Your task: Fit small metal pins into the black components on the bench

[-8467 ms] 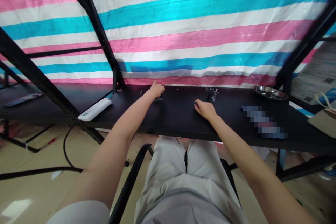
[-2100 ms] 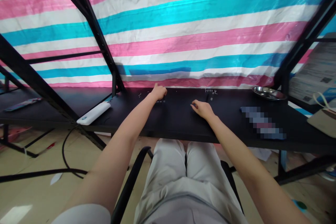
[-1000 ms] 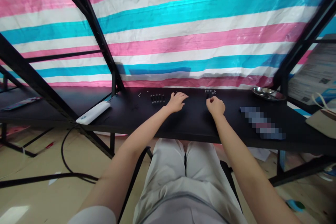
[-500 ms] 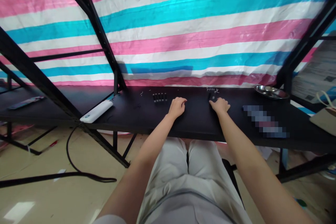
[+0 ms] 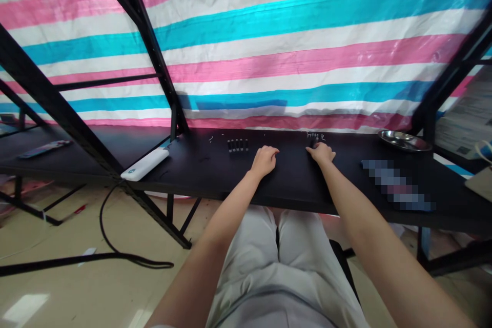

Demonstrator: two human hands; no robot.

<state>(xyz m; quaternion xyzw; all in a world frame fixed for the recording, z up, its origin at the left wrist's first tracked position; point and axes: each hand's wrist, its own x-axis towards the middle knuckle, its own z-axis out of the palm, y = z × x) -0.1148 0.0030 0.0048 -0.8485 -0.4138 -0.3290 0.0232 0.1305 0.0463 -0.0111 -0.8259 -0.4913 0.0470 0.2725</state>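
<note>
Both my hands rest on a black table [image 5: 292, 184]. My left hand [image 5: 264, 160] lies near the middle with its fingers curled loosely, and I see nothing in it. To its left stands a short row of small black parts [image 5: 237, 145], apart from the hand. My right hand [image 5: 321, 153] reaches toward the table's far edge, its fingertips at a cluster of tiny metal pieces [image 5: 314, 136]. Those fingers are bent down; what they grip, if anything, is hidden.
A white power bank [image 5: 144, 164] lies at the table's left end beside a black frame post [image 5: 173, 113]. A steel dish [image 5: 404, 140] sits far right. A striped tarp [image 5: 269, 46] hangs behind. A black cable [image 5: 115, 246] runs over the floor.
My left hand left the row of black parts and moved right to the table's middle. My right hand moved forward and right to the tiny metal pieces.
</note>
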